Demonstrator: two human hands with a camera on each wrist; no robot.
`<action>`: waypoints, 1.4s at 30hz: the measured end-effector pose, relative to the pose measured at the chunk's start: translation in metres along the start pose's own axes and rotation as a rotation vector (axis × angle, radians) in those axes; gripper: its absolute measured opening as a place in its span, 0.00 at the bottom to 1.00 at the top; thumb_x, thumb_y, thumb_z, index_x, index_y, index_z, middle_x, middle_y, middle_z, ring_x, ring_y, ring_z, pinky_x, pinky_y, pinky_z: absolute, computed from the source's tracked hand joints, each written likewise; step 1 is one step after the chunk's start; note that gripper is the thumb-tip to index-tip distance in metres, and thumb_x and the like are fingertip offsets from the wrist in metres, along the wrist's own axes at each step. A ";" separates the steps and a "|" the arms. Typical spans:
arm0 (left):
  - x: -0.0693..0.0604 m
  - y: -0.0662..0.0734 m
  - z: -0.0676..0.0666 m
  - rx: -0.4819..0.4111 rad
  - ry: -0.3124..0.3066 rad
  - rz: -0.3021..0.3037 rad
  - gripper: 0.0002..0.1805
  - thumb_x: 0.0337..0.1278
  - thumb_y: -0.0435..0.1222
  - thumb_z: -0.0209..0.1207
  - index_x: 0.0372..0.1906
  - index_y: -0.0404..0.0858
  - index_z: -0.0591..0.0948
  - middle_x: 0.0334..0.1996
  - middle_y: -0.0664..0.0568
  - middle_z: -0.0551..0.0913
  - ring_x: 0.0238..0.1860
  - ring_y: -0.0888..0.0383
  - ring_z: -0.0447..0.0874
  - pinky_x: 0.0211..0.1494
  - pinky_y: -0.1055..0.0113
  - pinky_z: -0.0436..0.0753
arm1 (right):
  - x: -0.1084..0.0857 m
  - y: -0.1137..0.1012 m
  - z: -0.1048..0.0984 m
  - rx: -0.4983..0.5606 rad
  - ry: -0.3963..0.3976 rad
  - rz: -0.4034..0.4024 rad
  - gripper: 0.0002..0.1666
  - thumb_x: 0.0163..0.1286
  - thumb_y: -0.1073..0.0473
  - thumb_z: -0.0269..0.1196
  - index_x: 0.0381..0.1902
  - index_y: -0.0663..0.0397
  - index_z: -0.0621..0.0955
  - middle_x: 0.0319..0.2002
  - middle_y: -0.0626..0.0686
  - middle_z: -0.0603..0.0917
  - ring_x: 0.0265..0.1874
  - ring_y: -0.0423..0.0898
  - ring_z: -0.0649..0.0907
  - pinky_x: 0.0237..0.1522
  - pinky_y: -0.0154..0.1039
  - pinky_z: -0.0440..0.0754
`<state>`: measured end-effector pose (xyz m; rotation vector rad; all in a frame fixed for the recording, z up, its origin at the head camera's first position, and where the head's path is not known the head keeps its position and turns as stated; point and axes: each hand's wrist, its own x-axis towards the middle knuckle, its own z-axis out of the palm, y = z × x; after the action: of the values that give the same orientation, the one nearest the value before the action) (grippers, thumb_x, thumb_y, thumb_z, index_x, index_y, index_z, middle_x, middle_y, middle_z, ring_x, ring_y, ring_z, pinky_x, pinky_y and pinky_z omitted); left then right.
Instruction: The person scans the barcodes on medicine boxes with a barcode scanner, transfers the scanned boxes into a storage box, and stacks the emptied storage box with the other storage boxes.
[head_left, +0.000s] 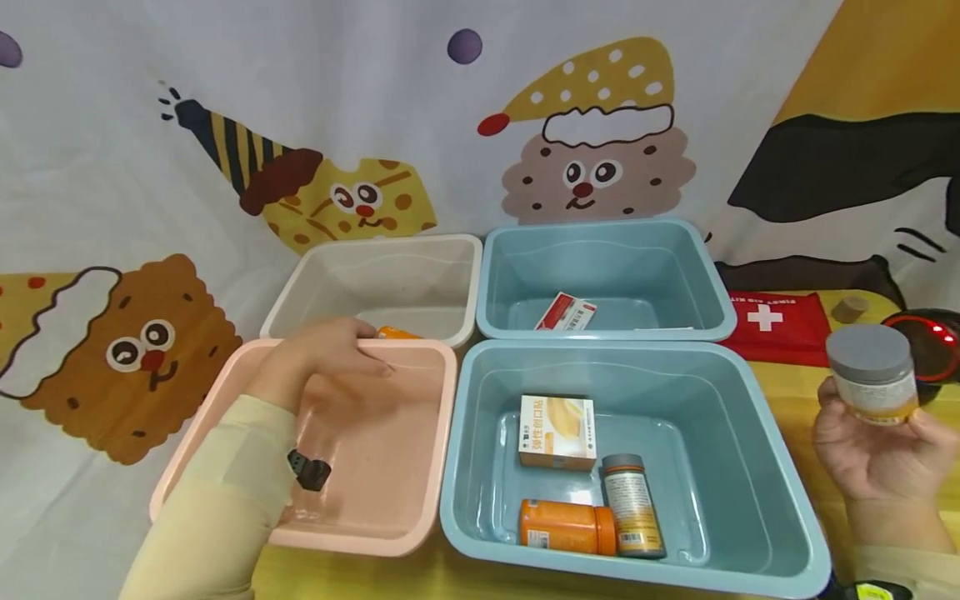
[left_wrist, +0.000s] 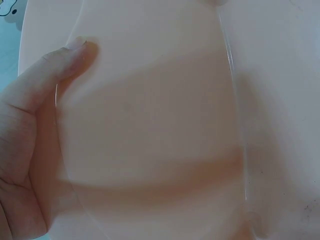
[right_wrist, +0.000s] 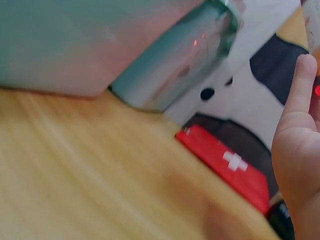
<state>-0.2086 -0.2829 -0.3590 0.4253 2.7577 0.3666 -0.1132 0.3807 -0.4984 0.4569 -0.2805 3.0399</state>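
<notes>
At the right of the head view my right hand [head_left: 885,458] holds up a small jar [head_left: 873,387] with a grey lid and a pale label, its thumb and fingers around the lower part. In the right wrist view part of the right hand [right_wrist: 302,125] shows at the edge, and the jar is mostly cut off. My left hand [head_left: 337,346] grips the back rim of the pink bin [head_left: 442,433]. Its thumb lies against the inner wall in the left wrist view, where part of the left hand [left_wrist: 25,130] shows; the other fingers are hidden behind the rim.
The front blue bin [head_left: 757,442] holds a bandage box [head_left: 558,433], an orange bottle [head_left: 562,525] and a grey-capped bottle [head_left: 633,508]. Behind stand a beige bin [head_left: 382,275] and another blue bin [head_left: 600,250] with a red-white box [head_left: 566,315]. A red first aid pouch [head_left: 780,329] lies right.
</notes>
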 end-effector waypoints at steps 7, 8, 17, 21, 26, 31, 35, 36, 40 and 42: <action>-0.002 0.001 -0.001 0.005 -0.001 -0.004 0.34 0.52 0.63 0.74 0.53 0.40 0.87 0.43 0.54 0.88 0.43 0.51 0.83 0.54 0.47 0.81 | -0.008 -0.009 -0.026 0.200 0.196 -0.075 0.36 0.71 0.52 0.46 0.77 0.38 0.72 0.70 0.54 0.78 0.55 0.66 0.84 0.48 0.56 0.88; -0.002 0.000 -0.001 0.003 -0.002 -0.005 0.34 0.52 0.63 0.75 0.52 0.40 0.87 0.42 0.54 0.88 0.42 0.51 0.83 0.54 0.47 0.81 | -0.008 -0.009 -0.028 0.217 0.212 -0.079 0.35 0.72 0.51 0.47 0.76 0.38 0.73 0.70 0.54 0.78 0.55 0.65 0.84 0.48 0.56 0.88; -0.004 -0.002 -0.004 0.013 0.006 0.007 0.32 0.53 0.63 0.74 0.50 0.42 0.88 0.40 0.55 0.87 0.41 0.52 0.83 0.52 0.47 0.81 | -0.007 -0.008 -0.036 0.352 0.175 -0.056 0.34 0.71 0.52 0.47 0.75 0.46 0.72 0.67 0.65 0.77 0.60 0.69 0.81 0.50 0.60 0.87; -0.005 -0.002 -0.003 0.006 0.004 0.000 0.32 0.53 0.63 0.74 0.50 0.42 0.88 0.40 0.56 0.88 0.41 0.52 0.83 0.52 0.48 0.81 | -0.009 -0.011 -0.038 0.424 0.187 -0.020 0.34 0.69 0.55 0.47 0.73 0.51 0.74 0.64 0.71 0.77 0.59 0.71 0.80 0.50 0.61 0.87; -0.005 0.000 -0.002 0.009 0.005 -0.006 0.34 0.52 0.64 0.74 0.52 0.41 0.88 0.42 0.54 0.88 0.42 0.51 0.83 0.54 0.46 0.81 | -0.010 -0.015 -0.041 0.446 0.261 -0.029 0.33 0.68 0.55 0.48 0.70 0.48 0.75 0.67 0.64 0.77 0.59 0.67 0.81 0.50 0.60 0.87; -0.003 0.000 -0.002 0.021 0.000 -0.006 0.34 0.52 0.63 0.74 0.52 0.41 0.87 0.41 0.54 0.88 0.41 0.51 0.83 0.53 0.46 0.81 | -0.010 -0.016 -0.042 0.449 0.276 -0.032 0.33 0.68 0.54 0.49 0.70 0.48 0.76 0.65 0.66 0.79 0.58 0.67 0.82 0.49 0.60 0.87; -0.002 0.001 -0.002 0.012 -0.008 -0.004 0.32 0.53 0.63 0.74 0.51 0.42 0.88 0.40 0.55 0.88 0.41 0.52 0.82 0.52 0.47 0.81 | -0.012 -0.017 -0.043 0.457 0.259 -0.028 0.34 0.67 0.54 0.49 0.71 0.50 0.77 0.64 0.68 0.79 0.58 0.67 0.82 0.48 0.59 0.88; -0.002 0.001 -0.002 0.012 -0.009 -0.005 0.32 0.53 0.63 0.74 0.51 0.42 0.88 0.40 0.55 0.87 0.41 0.52 0.82 0.52 0.47 0.81 | -0.012 -0.017 -0.043 0.462 0.255 -0.028 0.34 0.67 0.54 0.50 0.71 0.50 0.77 0.64 0.68 0.79 0.58 0.67 0.81 0.48 0.59 0.88; 0.000 0.000 -0.001 0.023 -0.002 0.003 0.33 0.52 0.63 0.74 0.51 0.41 0.87 0.40 0.55 0.87 0.41 0.52 0.83 0.53 0.47 0.81 | -0.012 -0.020 -0.043 0.473 0.270 -0.032 0.32 0.68 0.53 0.50 0.69 0.51 0.77 0.62 0.69 0.80 0.56 0.67 0.83 0.47 0.58 0.88; 0.001 0.000 -0.001 0.021 -0.002 0.005 0.32 0.52 0.63 0.74 0.50 0.42 0.88 0.40 0.55 0.87 0.41 0.52 0.82 0.53 0.47 0.81 | -0.013 -0.021 -0.043 0.472 0.291 -0.034 0.31 0.69 0.52 0.51 0.68 0.50 0.77 0.61 0.68 0.81 0.54 0.66 0.84 0.47 0.57 0.88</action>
<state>-0.2097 -0.2829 -0.3585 0.4373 2.7612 0.3392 -0.1118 0.4088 -0.5392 0.0267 0.4604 3.0640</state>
